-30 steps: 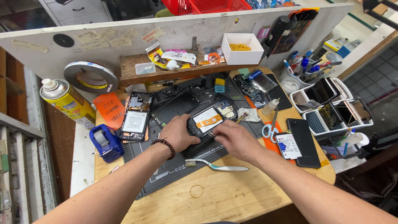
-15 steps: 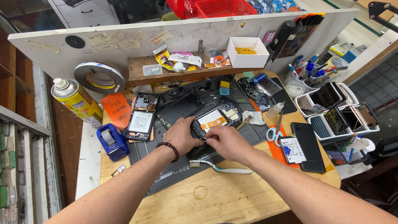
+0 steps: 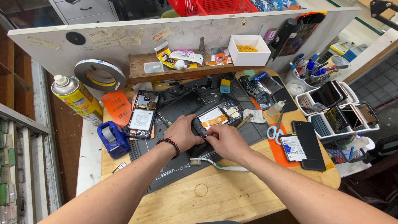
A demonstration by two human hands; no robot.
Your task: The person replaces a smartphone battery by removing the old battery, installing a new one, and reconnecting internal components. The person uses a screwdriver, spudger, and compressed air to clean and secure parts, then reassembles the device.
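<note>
Opened phone [image 3: 216, 118] lies on the dark work mat [image 3: 174, 164] near the middle of the bench [image 3: 232, 195], tilted, its upper end toward the back edge. Back cover is off: battery with an orange label and the board at the upper end are exposed.

Left hand [image 3: 182, 132] grips the phone's lower left edge, fingers curled around the frame, steadying it. Right hand [image 3: 226, 141] is at the lower end of the phone, fingers pinched together over the battery's lower edge; whether they grip a small part or only press on it cannot be told.

Judged progress: disassembly looks well under way. Cover removed, internals accessible. Battery and board remain seated in the frame, so removal or refitting of inner parts appears not yet finished.

Surroundings:
- Second opened phone [image 3: 142, 115] toward the left edge of the mat, on an orange pad [image 3: 117, 108].
- Separate black frame [image 3: 179, 105] between the two phones.
- Toothbrush [image 3: 217, 165] on the mat just in front of the hands.
- Scissors [image 3: 273, 132] and a closed black phone [image 3: 307, 144] toward the right edge.
- Blue tape dispenser [image 3: 112, 139] and yellow spray can [image 3: 78, 99] at the left edge.
- Rubber band [image 3: 201, 190] on bare wood near the front edge.
</note>
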